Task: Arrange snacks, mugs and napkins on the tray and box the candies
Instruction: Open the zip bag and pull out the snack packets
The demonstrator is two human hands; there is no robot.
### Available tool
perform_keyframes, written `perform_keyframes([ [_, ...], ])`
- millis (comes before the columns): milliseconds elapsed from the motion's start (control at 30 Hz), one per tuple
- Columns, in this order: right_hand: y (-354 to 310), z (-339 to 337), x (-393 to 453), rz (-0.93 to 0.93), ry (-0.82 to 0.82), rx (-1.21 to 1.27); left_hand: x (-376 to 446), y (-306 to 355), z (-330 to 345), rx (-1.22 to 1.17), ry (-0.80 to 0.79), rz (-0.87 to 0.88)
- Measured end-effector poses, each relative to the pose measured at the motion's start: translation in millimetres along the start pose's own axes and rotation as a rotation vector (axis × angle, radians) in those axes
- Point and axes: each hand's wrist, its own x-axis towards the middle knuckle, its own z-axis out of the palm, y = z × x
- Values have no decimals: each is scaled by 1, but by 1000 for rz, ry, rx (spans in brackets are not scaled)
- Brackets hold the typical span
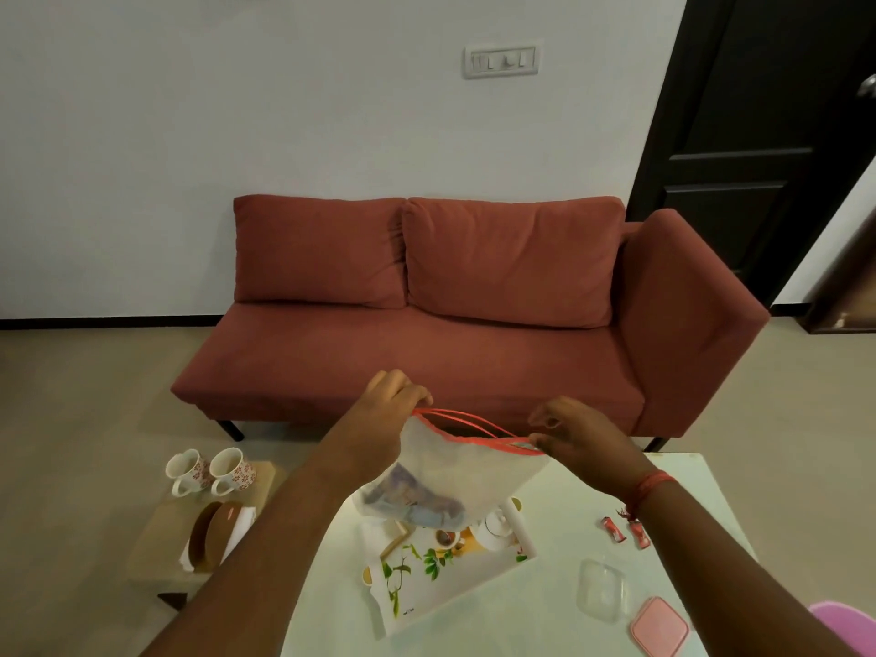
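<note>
Before a red sofa (426, 320), above the white surface's (616, 495) far edge and the tray (426, 590), both arms reach forward, left hand (384, 414) and right hand (578, 438) fingers pinching the snack bag's (455, 471) red-rimmed mouth apart.

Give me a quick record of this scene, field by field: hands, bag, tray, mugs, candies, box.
left hand: pinching the bag's red rim
right hand: pinching the opposite rim
bag: translucent, held open above the tray, packets inside
tray: white, leaf print, on the table
mugs: two, floral, on the side stool
candies: red wrappers, loose on the table
box: clear, open, pink lid beside it
</note>
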Motion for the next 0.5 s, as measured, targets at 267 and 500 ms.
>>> perform_keyframes([
  [267, -33, 15, 20, -105, -147, 29, 12, 17, -10, 97, -33, 176],
  [500, -34, 19, 26, -141, -226, 51, 11, 16, -13, 129, -17, 184],
])
